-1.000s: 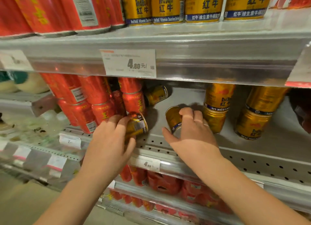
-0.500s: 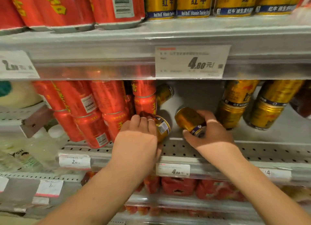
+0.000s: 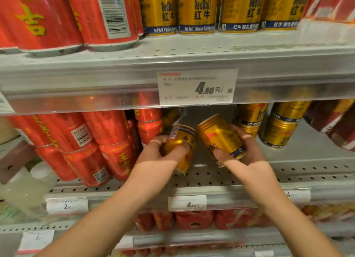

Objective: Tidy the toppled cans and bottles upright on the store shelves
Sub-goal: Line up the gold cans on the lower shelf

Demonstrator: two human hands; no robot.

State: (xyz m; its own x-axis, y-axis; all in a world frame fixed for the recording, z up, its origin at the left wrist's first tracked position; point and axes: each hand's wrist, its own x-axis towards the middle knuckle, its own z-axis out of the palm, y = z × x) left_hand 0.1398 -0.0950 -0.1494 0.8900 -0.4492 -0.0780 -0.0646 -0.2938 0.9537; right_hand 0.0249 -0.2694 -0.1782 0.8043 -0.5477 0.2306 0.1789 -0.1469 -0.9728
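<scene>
Two gold Red Bull cans are lifted over the middle shelf (image 3: 211, 178). My left hand (image 3: 157, 156) grips one gold can (image 3: 181, 141), nearly upright and leaning slightly right, its base just above the perforated shelf. My right hand (image 3: 247, 156) holds the other gold can (image 3: 219, 135), tilted with its top end pointing up and left. A further gold can (image 3: 172, 116) lies toppled at the back, behind the red cans.
Stacked red cans (image 3: 92, 145) fill the shelf left of my hands; stacked gold cans (image 3: 278, 126) stand to the right. The upper shelf edge with a 4.80 price tag (image 3: 197, 87) hangs close above. Pale bottles (image 3: 28, 185) sit far left.
Both hands have lifted their cans off the shelf and turned them from lying flat toward upright. The view has moved closer to the shelf.
</scene>
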